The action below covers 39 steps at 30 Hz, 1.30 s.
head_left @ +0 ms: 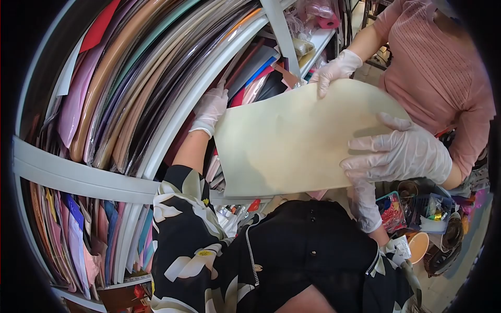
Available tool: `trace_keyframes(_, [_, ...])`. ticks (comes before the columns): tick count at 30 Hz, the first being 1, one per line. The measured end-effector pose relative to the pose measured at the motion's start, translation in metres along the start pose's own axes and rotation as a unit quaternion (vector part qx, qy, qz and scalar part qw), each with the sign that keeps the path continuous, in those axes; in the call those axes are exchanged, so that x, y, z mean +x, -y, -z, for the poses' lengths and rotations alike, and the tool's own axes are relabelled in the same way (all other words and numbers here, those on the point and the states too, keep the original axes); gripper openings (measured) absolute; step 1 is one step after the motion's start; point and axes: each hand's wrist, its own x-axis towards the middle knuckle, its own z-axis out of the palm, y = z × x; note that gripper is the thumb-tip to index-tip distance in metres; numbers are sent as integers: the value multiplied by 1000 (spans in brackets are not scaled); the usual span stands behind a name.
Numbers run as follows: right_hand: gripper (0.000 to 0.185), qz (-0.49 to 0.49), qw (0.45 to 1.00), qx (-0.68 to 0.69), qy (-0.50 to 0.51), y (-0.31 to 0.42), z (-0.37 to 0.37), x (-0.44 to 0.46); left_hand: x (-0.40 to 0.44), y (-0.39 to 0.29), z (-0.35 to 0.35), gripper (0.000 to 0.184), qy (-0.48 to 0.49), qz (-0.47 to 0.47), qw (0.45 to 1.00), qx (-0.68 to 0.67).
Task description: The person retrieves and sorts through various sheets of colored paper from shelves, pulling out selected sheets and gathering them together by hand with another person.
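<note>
A large pale cream sheet (pixel 292 141) spans the middle of the view, in front of the shelf. My left hand (pixel 210 107), in a translucent glove, reaches among the sheets on the shelf beside the pale sheet's left edge; its fingers are partly hidden, and what they touch is unclear. My right hand (pixel 365 206), also gloved, is at the pale sheet's lower right edge, its fingers partly covered by a co-worker's hand. The co-worker's gloved hands are on the same sheet, one (pixel 336 70) gripping its top edge, the other (pixel 402 154) spread over its right side.
A grey shelf frame (pixel 83 175) holds many upright coloured sheets (pixel 130 78) at the left. The co-worker in a pink top (pixel 433 62) stands at the right. Baskets (pixel 433 208) with small items and an orange cup (pixel 418 247) are at the lower right.
</note>
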Motion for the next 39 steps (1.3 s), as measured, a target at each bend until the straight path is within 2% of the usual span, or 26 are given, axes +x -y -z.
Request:
trace_keyframes(3, [33, -6, 1000, 6, 25, 7, -4, 17, 1, 5, -2, 50, 7, -44, 997, 61])
trace_keyframes(6, [33, -48, 994, 48, 87, 19, -9, 39, 6, 13, -5, 59, -22, -59, 997, 35])
trace_keyframes(9, [34, -187, 951, 125, 211, 33, -14, 63, 29, 51, -45, 62, -202, -111, 973, -21])
trace_keyframes(10, [34, -246, 923, 149, 255, 36, -15, 73, 25, 46, -29, 59, -128, -73, 983, -106])
trace_keyframes(14, [33, -376, 853, 217, 290, 11, 10, 114, 43, 65, -40, 60, -82, -14, 973, -217])
trace_keyframes(15, [33, -292, 904, 190, 248, -7, 22, 115, 45, 65, -41, 61, -89, -21, 970, -224])
trace_keyframes(17, [32, -120, 972, 133, 153, -56, 47, 99, 45, 71, -47, 63, -96, -30, 967, -236])
trace_keyframes(18, [31, -33, 989, 102, 102, -77, 58, 91, 31, 56, -27, 63, -59, -8, 965, -254])
trace_keyframes(19, [31, 55, 995, 69, 50, -92, 65, 86, 35, 60, -30, 63, -71, -5, 969, -236])
trace_keyframes(21, [29, 86, 996, 9, -28, -80, 55, 72, 44, 69, -42, 65, -91, 1, 975, -201])
trace_keyframes(23, [27, -29, 996, -47, -75, -30, 16, 35, 34, 54, -23, 66, -82, 14, 983, -164])
trace_keyframes(30, [26, -63, 996, -59, -25, -21, 25, 12, 44, 81, -36, 69, -137, 35, 984, -108])
trace_keyframes(32, [26, -65, 995, -70, -23, -18, 24, 5, 31, 69, -29, 68, -169, 32, 982, -73])
trace_keyframes(35, [29, -90, 993, -68, -25, -29, 33, 3, 0, 66, -9, 68, -142, 22, 985, -101])
trace_keyframes(36, [29, -90, 993, -74, -20, -30, 34, 2, -8, 64, -3, 67, -128, 27, 989, -68])
trace_keyframes(39, [29, -92, 992, -88, 4, -33, 33, 1, -10, 95, -27, 68, -129, 21, 986, -106])
